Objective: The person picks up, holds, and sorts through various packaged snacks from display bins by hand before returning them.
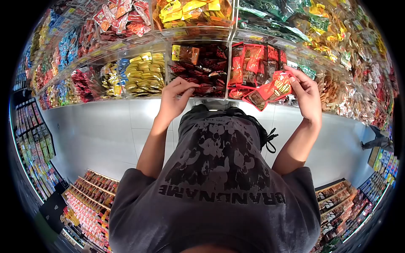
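Over the front rim of a bin of dark red packets [211,67] is my left hand [174,99]. Its fingers are loosely bent with the thumb a little apart, and nothing shows in its grasp. My right hand [307,95] pinches a red snack packet [276,87] with yellow print by its right edge, in front of the neighbouring bin. Another red packet [256,100] with a brown window hangs below it at the rim; I cannot tell whether the two are joined. Behind them, more red packets [254,59] stand in that bin.
Yellow packets [145,74] fill a bin to the left. Higher up are bins of yellow bags [185,10] and green bags [274,19]. Brown packets [337,90] lie at right. Stocked shelves [93,202] stand behind me, and another person's leg [377,138] shows far right.
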Demonstrator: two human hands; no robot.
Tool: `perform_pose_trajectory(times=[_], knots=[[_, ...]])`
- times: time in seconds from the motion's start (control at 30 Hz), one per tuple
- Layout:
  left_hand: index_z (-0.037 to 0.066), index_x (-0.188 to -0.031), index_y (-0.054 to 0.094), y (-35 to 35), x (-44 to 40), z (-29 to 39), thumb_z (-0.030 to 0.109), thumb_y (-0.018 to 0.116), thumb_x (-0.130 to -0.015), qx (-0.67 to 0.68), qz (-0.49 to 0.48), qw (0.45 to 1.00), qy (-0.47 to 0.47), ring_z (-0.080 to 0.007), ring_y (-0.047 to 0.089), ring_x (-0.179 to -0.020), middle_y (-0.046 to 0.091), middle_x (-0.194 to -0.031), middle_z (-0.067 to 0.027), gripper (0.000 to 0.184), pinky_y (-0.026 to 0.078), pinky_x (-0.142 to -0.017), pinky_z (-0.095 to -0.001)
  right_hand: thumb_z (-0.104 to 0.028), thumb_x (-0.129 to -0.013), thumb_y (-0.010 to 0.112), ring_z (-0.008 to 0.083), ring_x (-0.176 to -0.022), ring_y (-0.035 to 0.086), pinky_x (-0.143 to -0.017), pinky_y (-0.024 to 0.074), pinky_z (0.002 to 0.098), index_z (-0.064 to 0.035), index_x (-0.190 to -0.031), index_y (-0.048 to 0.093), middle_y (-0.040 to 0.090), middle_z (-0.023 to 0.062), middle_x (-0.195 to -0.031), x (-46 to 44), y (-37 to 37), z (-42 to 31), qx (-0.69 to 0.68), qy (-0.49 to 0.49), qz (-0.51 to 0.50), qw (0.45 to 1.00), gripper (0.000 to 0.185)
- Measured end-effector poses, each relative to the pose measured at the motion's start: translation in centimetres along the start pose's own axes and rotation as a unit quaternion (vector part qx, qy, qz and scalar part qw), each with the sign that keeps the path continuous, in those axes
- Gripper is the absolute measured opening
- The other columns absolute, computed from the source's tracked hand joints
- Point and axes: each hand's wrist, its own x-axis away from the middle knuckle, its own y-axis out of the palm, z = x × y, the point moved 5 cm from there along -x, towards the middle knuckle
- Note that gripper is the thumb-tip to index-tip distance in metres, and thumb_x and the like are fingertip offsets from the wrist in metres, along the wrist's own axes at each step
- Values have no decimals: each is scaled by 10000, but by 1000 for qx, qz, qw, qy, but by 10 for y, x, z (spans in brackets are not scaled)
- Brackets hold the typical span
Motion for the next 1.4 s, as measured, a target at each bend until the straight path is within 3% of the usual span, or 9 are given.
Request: perform_pose_trajectory(times=[0.17, 0.37, 0.7, 0.97, 1.03, 1.1, 1.17, 1.23, 1.4], knots=[[36, -1038, 776, 17, 11, 10, -45, 690, -860, 0, -6, 1000, 23, -238, 658, -824, 657, -872, -99, 213, 518, -740, -321, -68, -1047, 546, 65, -955, 610, -864, 484, 230, -12, -1358, 635, 721, 37, -1123, -9, 2, 1, 27, -15, -21, 999, 328], [93, -1126, 767, 62, 26, -15, -19, 694, -885, -71, -110, 991, -20, -281, 676, -900, 675, -963, -99, 275, 534, -785, -366, -62, -1045, 546, 58, -926, 611, -848, 485, 229, -9, -1360, 632, 729, 35, -1103, -15, 7, -1, 23, -24, -49, 998, 331], [52, -1111, 758, 88, 32, -24, -38, 645, -887, -58, -6, 997, -50, -316, 692, -962, 720, -1032, -134, 267, 542, -849, -373, -64, -1038, 555, 33, -845, 541, -756, 444, 208, -27, -1347, 650, 704, -15, -1011, -10, -10, 15, 53, -20, -49, 997, 324], [29, -1105, 742, 95, 32, -57, -6, 621, -903, -89, -55, 992, -75, -358, 696, -975, 723, -1044, -169, 238, 550, -856, -397, -61, -1024, 565, 34, -828, 534, -745, 435, 208, -24, -1327, 661, 699, -22, -994, -2, -15, 25, 64, -58, -43, 995, 319], [31, -1103, 743, 96, 26, -52, 1, 627, -899, -96, -68, 992, -54, -359, 698, -982, 726, -1048, -173, 237, 551, -863, -398, -53, -1015, 568, 44, -874, 554, -776, 450, 212, -16, -1315, 665, 714, -5, -1048, -1, -15, 29, 77, 8, -63, 995, 317], [29, -1138, 731, 96, 20, -48, -17, 579, -886, -99, -112, 987, -57, -372, 694, -1007, 725, -1066, -184, 297, 549, -889, -410, -47, -1011, 565, 53, -883, 567, -773, 461, 217, -18, -1313, 666, 725, 23, -1094, 0, -13, 34, 85, 5, -63, 994, 320], [25, -1160, 721, 86, 14, -48, -32, 543, -874, -71, -104, 991, -45, -378, 691, -1020, 723, -1080, -191, 341, 546, -906, -416, -35, -1007, 557, 55, -883, 574, -764, 469, 226, -22, -1314, 666, 728, 46, -1083, 2, -2, 26, 67, -89, -51, 992, 326], [15, -1210, 697, 74, 8, -52, -79, 439, -833, -79, -95, 992, -4, -406, 676, -1040, 712, -1117, -204, 466, 538, -935, -438, -29, -1012, 540, 88, -941, 607, -824, 479, 238, -15, -1271, 682, 721, 67, -1103, 7, 1, 26, 61, -47, -57, 995, 296], [69, -1159, 686, 72, 1, -60, 37, 623, -887, -232, -158, 959, -47, -385, 665, -965, 669, -1028, -149, 281, 551, -827, -453, 38, -949, 497, 166, -902, 612, -797, 475, 280, 26, -1049, 686, 665, 84, -985, 14, 38, 23, 44, -96, -135, 985, 214]])
